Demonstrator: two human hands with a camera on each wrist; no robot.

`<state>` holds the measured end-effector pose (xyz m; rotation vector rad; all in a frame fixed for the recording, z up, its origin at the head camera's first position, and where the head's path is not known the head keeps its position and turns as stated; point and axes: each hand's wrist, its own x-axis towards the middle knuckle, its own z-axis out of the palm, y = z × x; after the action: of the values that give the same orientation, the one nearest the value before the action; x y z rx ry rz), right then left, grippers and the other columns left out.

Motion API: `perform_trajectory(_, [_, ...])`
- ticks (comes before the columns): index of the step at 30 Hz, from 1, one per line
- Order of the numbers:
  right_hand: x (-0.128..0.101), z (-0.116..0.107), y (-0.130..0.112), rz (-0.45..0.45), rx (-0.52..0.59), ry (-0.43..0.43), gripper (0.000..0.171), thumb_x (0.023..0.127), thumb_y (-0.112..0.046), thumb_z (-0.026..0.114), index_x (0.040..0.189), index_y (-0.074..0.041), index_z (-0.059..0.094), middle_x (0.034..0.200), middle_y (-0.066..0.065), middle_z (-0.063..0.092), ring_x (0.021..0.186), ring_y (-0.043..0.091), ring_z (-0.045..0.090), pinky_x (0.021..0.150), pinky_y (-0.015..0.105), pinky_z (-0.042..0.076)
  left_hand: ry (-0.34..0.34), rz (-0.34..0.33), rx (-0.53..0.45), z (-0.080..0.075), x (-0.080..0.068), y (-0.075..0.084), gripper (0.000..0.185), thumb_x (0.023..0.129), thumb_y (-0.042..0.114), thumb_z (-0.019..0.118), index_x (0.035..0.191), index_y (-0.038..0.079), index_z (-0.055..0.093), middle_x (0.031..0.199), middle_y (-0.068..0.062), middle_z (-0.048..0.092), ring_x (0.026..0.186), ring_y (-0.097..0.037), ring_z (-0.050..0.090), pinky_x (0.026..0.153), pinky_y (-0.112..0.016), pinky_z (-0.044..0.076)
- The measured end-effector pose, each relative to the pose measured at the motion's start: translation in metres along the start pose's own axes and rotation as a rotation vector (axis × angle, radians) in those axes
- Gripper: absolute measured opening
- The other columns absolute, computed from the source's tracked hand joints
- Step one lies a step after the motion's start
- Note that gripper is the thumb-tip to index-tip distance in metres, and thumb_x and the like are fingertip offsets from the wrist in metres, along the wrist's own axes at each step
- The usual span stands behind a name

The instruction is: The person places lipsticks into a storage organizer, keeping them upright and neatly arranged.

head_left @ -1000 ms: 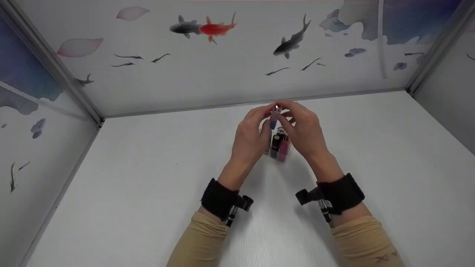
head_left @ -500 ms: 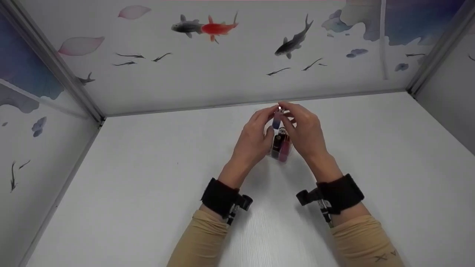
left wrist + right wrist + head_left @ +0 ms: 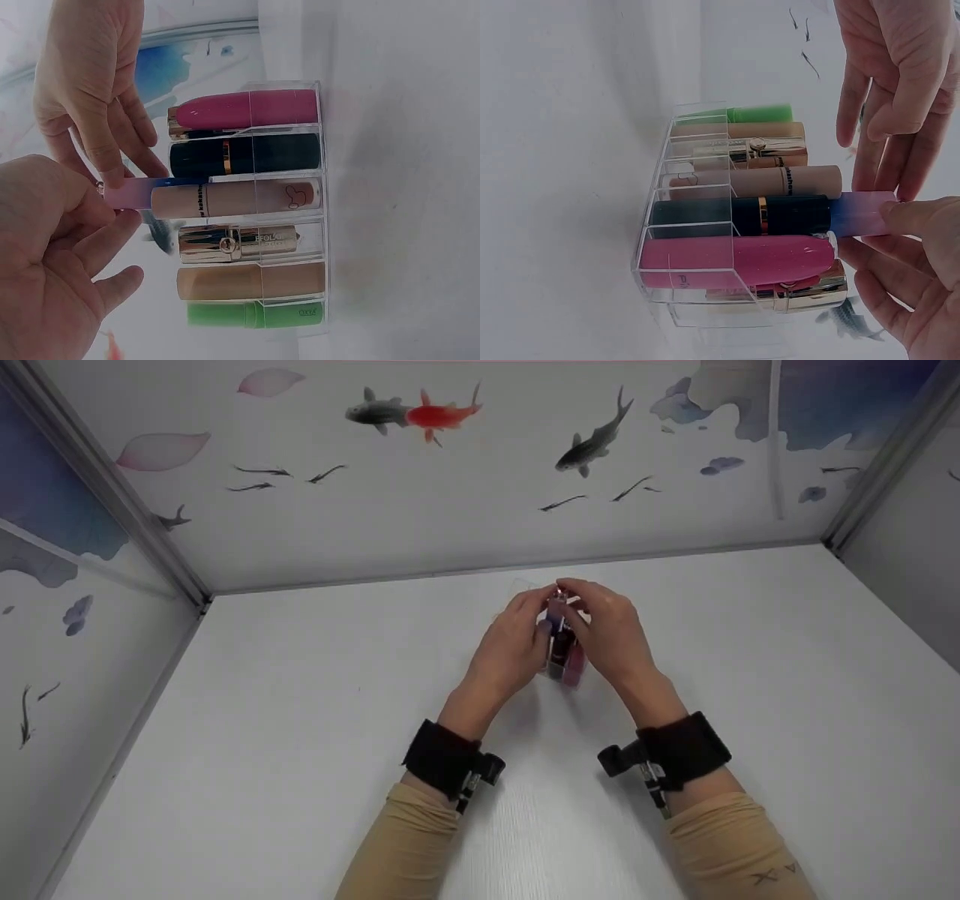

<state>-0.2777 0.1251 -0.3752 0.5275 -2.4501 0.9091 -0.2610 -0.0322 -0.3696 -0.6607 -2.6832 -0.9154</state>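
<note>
Both hands are down over the clear acrylic organizer (image 3: 561, 675), mid-table, w/ a blue-to-pink gradient tube (image 3: 139, 196) between them. Our left hand (image 3: 508, 649) pinches its top w/ thumb and fingers curled in; our right hand (image 3: 609, 634) pinches it too, thumb on one side, fingertips (image 3: 114, 174) on the other. The tube's lower part sits inside the organizer, behind the beige tube.

Writing: the gold metallic lipstick (image 3: 238, 244) reads approx "EFOLAR", hard to be sure. The beige tube (image 3: 236, 200) has dark lettering near its cap, too small for us to read, plus a small mouse-like outline near its base. The green tube (image 3: 251, 315) has tiny letters low down, not legible. The pink tube (image 3: 735, 262) shows faint print at its base, unreadable.

Also in the row: a black lipstick (image 3: 742, 216) w/ gold band and a tan tube (image 3: 251, 282), all standing upright in separate slots.

Vs 1 s ago: the gradient tube was held up above the organizer, hands higher; now both hands have dropped and the tube is down among the others. Organizer hasn't shifted on the white table (image 3: 300, 720).
</note>
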Motion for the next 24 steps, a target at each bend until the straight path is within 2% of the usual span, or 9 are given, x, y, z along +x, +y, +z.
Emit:
perform_trajectory(6, [-0.0002,0.0023,0.0014,0.027,0.009,-0.052,0.032,0.096,-0.011,0.065,0.128,-0.004,0.064,0.118,0.015,0.072,0.105,0.029,0.071,0.088,0.043,0.061,0.014,0.022,0.095,0.0019,-0.0004,-0.0026,0.042,0.104,0.011,0.048,0.146,0.009,0.046,0.141,-0.009,0.058,0.131,-0.021,0.057,0.111,-0.033,0.047])
perform_trajectory(10, [-0.0001,0.0031,0.0012,0.031,-0.001,-0.071,0.031,0.096,-0.013,0.066,0.126,-0.005,0.065,0.113,0.014,0.073,0.104,0.028,0.071,0.084,0.043,0.061,0.021,0.029,0.156,0.0030,-0.0006,-0.0043,0.040,0.104,0.014,0.049,0.145,0.010,0.048,0.139,-0.008,0.060,0.130,-0.021,0.058,0.116,-0.038,0.043])
perform_trajectory(14, [-0.0002,0.0033,0.0007,0.030,-0.018,-0.072,0.030,0.096,-0.015,0.067,0.124,-0.005,0.066,0.110,0.014,0.074,0.102,0.028,0.070,0.082,0.043,0.061,0.036,0.038,0.188,0.0038,-0.0010,-0.0058,0.038,0.104,0.015,0.050,0.143,0.010,0.050,0.137,-0.008,0.062,0.131,-0.021,0.058,0.118,-0.045,0.039])
perform_trajectory(24, [-0.0013,0.0056,-0.0041,0.057,-0.075,-0.044,0.030,0.095,-0.020,0.069,0.122,-0.007,0.068,0.107,0.016,0.075,0.097,0.031,0.070,0.079,0.044,0.059,0.047,0.037,0.247,-0.0008,-0.0022,-0.0036,0.036,0.104,0.019,0.053,0.139,0.012,0.055,0.132,-0.007,0.065,0.129,-0.020,0.059,0.118,-0.048,0.039])
